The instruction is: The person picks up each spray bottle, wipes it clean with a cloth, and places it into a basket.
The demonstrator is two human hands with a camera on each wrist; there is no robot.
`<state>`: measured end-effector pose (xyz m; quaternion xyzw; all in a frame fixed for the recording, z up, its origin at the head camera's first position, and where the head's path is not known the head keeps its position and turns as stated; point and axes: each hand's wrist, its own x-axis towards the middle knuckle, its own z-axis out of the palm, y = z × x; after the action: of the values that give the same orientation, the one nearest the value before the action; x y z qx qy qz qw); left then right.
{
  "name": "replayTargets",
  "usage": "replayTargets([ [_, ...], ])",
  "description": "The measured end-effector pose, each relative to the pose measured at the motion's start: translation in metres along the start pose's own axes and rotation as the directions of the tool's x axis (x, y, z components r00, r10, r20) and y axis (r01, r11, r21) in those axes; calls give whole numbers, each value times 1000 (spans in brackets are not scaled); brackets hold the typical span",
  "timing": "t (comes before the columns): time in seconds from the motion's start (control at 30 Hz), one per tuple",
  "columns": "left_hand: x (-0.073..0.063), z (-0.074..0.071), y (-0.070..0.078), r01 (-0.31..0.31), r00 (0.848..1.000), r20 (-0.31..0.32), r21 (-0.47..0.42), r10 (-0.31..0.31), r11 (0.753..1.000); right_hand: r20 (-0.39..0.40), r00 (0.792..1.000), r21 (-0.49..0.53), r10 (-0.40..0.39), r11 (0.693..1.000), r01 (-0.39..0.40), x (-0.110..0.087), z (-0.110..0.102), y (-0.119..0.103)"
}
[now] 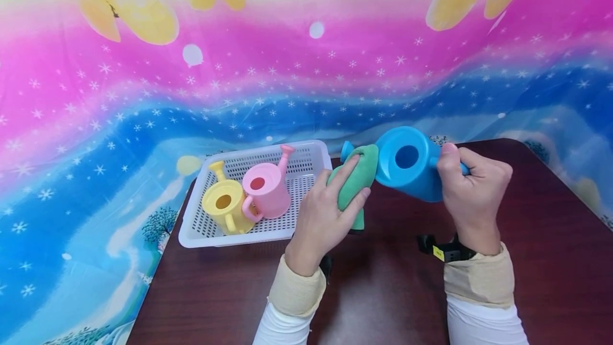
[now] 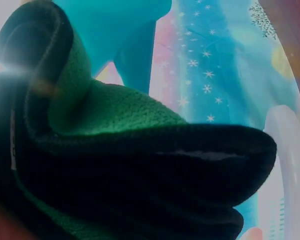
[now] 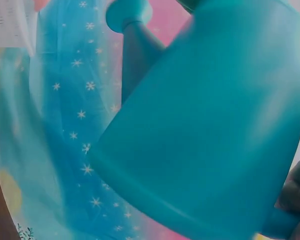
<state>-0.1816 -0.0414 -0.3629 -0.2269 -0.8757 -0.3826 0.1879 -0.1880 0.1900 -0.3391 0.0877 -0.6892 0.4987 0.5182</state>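
Observation:
A blue watering can [image 1: 421, 180] is held up above the table, tilted so its round top opening faces the head camera. My right hand [image 1: 474, 185] grips it by the handle, fingers curled round it. My left hand [image 1: 328, 209] holds a folded green cloth [image 1: 356, 180] beside the can's spout, part of which the cloth hides in the head view. In the left wrist view the cloth [image 2: 130, 110] fills the foreground, its underside dark, with the blue can behind it. The right wrist view shows the can's body [image 3: 205, 130] and its spout [image 3: 140, 55].
A white perforated basket [image 1: 191, 222] stands at the left of the dark wooden table [image 1: 383, 292]. In it are a yellow watering can [image 1: 217, 190] and a pink watering can [image 1: 273, 196], side by side. A colourful printed backdrop [image 1: 297, 68] hangs behind the table.

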Motion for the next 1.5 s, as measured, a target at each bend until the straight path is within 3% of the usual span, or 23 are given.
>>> replayTargets([
  [0.2, 0, 0, 2, -18, 1000, -9, -43, 17, 999, -113, 988, 92, 104, 991, -94, 1, 5, -3],
  [0.27, 0, 0, 4, -30, 1000, -9, -61, 29, 998, -151, 976, 172, 155, 977, -128, 1, 7, -5],
  [0.37, 0, 1, 5, -53, 999, 5, -78, 53, 996, -173, 952, 390, 251, 905, -167, 0, 12, -8],
  [0.47, 0, 2, 5, -58, 998, 24, -110, 61, 992, -143, 935, 599, 325, 780, -180, -1, 18, -11],
  [0.53, 0, 1, 4, -48, 998, 28, -144, 53, 988, -105, 933, 664, 346, 722, -193, -1, 20, -13],
  [0.83, -1, 0, 5, -39, 998, 32, -170, 46, 985, 2, 917, 760, 398, 595, -260, 0, 15, -18],
  [1.03, 1, 1, 5, -47, 998, 24, -200, 53, 979, 80, 920, 813, 384, 509, -283, 3, 9, -16],
  [1.2, 1, 0, 7, -82, 997, -17, -273, 80, 959, 139, 911, 857, 388, 414, -307, 4, 8, -17],
  [1.37, 1, 5, 10, -94, 993, -97, -365, 62, 926, 200, 887, 891, 416, 300, -342, 2, 10, -23],
  [1.43, 0, 6, 11, -86, 992, -117, -410, 41, 908, 215, 879, 896, 426, 271, -351, 0, 11, -25],
  [1.5, 0, 6, 12, -73, 992, -125, -445, 18, 892, 223, 875, 897, 429, 260, -356, -2, 13, -27],
])
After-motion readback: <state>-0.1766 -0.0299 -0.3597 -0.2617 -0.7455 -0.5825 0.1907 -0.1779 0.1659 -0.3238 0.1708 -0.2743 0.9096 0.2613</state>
